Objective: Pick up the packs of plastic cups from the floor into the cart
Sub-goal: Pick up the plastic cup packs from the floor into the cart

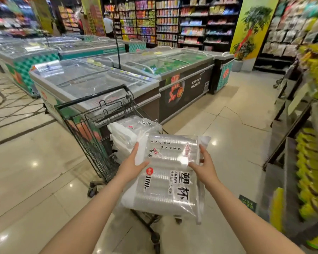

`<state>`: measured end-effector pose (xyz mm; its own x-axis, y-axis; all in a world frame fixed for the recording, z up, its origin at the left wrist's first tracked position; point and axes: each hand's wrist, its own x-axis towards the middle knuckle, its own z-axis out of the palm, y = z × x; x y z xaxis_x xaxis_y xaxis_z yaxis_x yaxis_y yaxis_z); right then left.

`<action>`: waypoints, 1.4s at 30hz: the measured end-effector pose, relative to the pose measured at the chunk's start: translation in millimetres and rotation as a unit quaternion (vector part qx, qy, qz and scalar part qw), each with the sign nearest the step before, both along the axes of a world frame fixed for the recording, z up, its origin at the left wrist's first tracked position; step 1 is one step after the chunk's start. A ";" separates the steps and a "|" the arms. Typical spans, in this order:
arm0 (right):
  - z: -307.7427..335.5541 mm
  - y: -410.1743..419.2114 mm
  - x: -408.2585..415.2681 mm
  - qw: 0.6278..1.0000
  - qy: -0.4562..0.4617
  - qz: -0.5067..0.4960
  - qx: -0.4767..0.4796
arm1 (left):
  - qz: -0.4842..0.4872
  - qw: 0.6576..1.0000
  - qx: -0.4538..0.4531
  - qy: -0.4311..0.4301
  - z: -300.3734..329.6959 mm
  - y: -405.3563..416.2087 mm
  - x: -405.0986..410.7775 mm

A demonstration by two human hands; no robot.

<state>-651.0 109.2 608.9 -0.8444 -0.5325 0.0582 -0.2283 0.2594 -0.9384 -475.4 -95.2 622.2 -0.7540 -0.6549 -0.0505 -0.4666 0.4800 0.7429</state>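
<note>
Both hands on one pack of clear plastic cups (170, 177), held flat over the near end of the cart (92, 125), label up.

L hand (134, 162): thumb on top of pack, fingers along its left edge and under, so grasping it. R hand (203, 166): thumb on top, fingers curled round the right edge by the seal flap, also grasping. Grip at both long edges prob. because the pack is wide, soft and slippery; two-sided hold keeps it level and stops the sleeves of cups sagging.

Pack is off the floor, above the basket, not yet set down. Judgement: this is the placing step, lowering onto the load.

Already in cart: more packs of cups (134, 128), stacked toward the far end, white and clear wrap. Held pack overlaps them in view; can't tell if touching.

Around: chest freezers (103, 79) w/ glass lids just behind the cart, shelving (301, 125) w/ yellow goods on the right, tiled floor (35, 162) glossy. No further packs visible on the floor in this view; the held pack hides the area below it.

In the way: cart's folded child-seat frame and handle (92, 97) at far end; stack limits flat room, so the new pack likely lands on top or nearer end. Slip risk on slick wrap.
</note>
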 end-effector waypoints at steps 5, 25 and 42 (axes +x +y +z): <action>-8.3 -39.6 -48.2 0.999 -0.004 -0.024 0.025 | -0.024 0.998 0.052 -0.001 -22.1 -50.4 -56.7; -94.7 -182.3 -61.4 0.957 -0.084 -0.215 0.174 | -0.399 0.870 0.125 -0.261 -154.9 -206.3 -184.2; -134.6 -213.3 -40.1 0.952 -0.172 -0.158 0.198 | -0.402 0.837 0.260 -0.265 -186.1 -202.6 -173.8</action>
<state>-691.1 -104.1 474.3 -0.8989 -0.1711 -0.4033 0.2235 0.6126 -0.7581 -649.1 -297.8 436.1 -0.7209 0.2692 -0.6386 -0.4786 0.4732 0.7397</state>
